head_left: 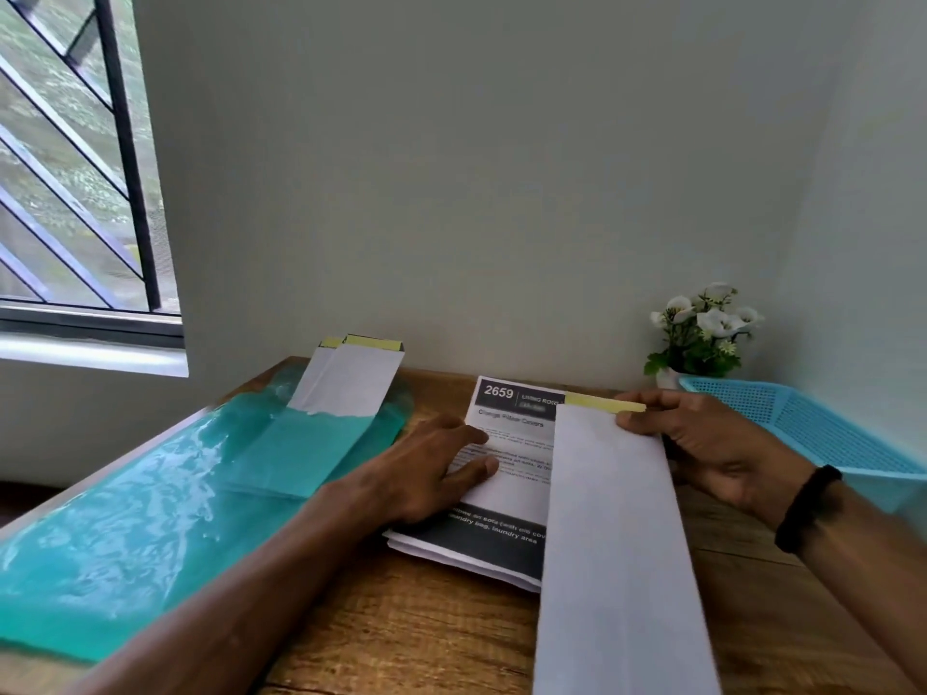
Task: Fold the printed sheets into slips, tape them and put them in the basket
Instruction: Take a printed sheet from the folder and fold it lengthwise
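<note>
A long white folded slip [617,534] lies lengthwise over the right side of a stack of printed sheets [506,443]. A strip of yellow tape [602,402] crosses the slip's far end. My right hand [712,443] grips that far end at the tape. My left hand [431,469] rests flat on the stack's left side, fingers spread on the top sheet headed 2659. Two taped slips [346,378] lie at the back left, partly on a teal patch. The light blue basket [822,423] stands at the right, beside my right hand.
The wooden table [401,629] has a glossy teal resin patch [150,519] on its left half. A small pot of white flowers [702,333] stands at the back right corner against the wall. A barred window [75,168] is at the left.
</note>
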Action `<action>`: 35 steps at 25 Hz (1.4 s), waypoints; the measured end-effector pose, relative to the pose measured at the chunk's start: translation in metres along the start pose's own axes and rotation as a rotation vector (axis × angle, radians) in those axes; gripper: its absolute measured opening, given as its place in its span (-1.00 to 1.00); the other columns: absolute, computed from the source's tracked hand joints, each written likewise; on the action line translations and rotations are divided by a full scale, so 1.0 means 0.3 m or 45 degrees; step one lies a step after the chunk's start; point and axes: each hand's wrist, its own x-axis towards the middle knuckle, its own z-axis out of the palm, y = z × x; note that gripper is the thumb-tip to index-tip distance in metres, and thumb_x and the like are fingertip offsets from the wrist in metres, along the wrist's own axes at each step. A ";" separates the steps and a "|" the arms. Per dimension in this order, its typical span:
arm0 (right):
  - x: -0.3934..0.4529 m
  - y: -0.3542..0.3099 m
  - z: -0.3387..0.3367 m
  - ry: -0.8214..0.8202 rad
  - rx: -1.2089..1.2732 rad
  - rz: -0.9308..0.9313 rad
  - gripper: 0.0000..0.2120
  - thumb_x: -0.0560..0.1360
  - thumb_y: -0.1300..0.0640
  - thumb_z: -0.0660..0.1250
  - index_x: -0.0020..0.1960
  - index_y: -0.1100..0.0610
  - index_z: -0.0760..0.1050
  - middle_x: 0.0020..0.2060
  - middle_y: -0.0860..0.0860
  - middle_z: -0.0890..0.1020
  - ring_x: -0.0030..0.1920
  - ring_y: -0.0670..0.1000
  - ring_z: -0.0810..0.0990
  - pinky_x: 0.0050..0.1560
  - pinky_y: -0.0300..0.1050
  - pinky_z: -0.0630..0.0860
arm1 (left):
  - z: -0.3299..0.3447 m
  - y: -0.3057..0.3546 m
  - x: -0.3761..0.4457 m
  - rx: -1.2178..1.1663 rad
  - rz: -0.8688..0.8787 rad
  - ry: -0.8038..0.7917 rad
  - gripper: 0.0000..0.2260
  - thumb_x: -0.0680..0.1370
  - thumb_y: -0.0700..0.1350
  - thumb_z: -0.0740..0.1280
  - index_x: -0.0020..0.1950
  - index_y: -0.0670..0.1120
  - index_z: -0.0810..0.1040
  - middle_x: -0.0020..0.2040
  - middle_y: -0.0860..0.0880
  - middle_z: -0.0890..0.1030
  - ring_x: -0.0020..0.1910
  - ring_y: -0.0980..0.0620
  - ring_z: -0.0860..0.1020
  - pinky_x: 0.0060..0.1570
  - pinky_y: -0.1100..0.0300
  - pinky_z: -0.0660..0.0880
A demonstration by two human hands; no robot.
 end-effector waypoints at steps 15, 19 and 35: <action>0.132 0.000 0.160 -0.006 0.122 -0.065 -0.76 0.57 0.29 0.43 0.22 0.16 0.59 0.01 0.14 0.67 -0.07 0.09 0.64 -0.13 0.02 0.61 | -0.006 -0.023 -0.001 -0.004 -0.012 0.287 -0.61 0.69 0.14 0.20 0.39 -0.06 0.56 0.35 -0.04 0.54 0.32 -0.04 0.51 0.23 0.29 0.45; 0.072 0.020 0.205 -0.203 0.097 -0.076 -0.80 0.54 0.30 0.45 0.14 0.13 0.60 -0.05 0.12 0.71 -0.10 0.08 0.68 -0.14 -0.03 0.64 | -0.034 0.036 0.002 -0.614 -0.086 0.567 -0.64 0.69 0.16 0.21 0.17 -0.05 0.66 0.00 -0.01 0.73 -0.08 0.04 0.71 -0.09 0.23 0.64; -0.014 0.082 0.315 -0.148 0.075 -0.232 -0.83 0.43 0.28 0.58 -0.01 0.22 0.65 -0.10 0.20 0.76 -0.17 0.11 0.74 -0.07 0.00 0.71 | 0.003 0.072 0.015 -1.238 -0.174 0.453 -0.86 0.53 -0.11 0.52 0.05 -0.12 0.77 -0.03 -0.04 0.78 0.03 -0.08 0.73 0.06 0.06 0.69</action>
